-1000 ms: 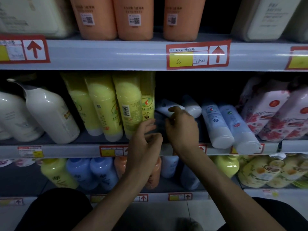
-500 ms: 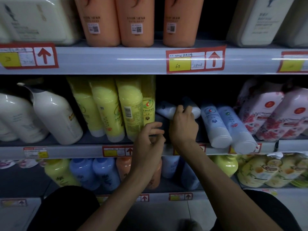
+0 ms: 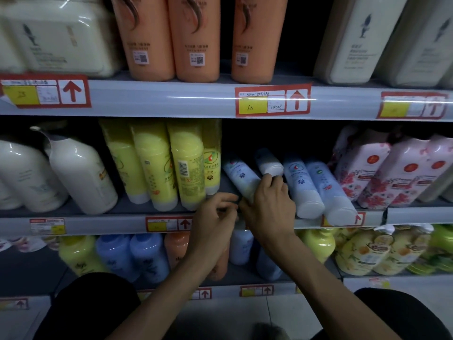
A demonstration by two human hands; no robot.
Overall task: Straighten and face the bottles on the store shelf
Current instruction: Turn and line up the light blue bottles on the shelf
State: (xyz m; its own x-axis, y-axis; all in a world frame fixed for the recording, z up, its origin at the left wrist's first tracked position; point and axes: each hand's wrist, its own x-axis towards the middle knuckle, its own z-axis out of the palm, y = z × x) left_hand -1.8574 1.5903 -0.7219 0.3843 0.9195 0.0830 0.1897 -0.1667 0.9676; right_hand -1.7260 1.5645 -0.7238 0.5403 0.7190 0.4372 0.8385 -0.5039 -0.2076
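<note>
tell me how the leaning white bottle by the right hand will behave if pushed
The leaning white bottle looks tall, narrow and tilted, so it probably tips easily. Its round body would likely roll if it falls. Smooth plastic may slip.

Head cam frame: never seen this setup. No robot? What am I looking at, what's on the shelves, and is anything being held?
No machine here: a person works with bare hands, and the only camera sits on their head, looking forward and down at store shelving. The middle shelf carries white plastic pump bottles, tall yellow plastic bottles, pale blue plastic bottles with white caps and pink flowered packs. On the shelf above stand tall orange plastic bottles. The right hand curls round one leaning pale blue bottle, its fingertips by the white cap of another behind it. The left hand hovers at the shelf edge, fingers loosely curled, apparently holding nothing.
</note>
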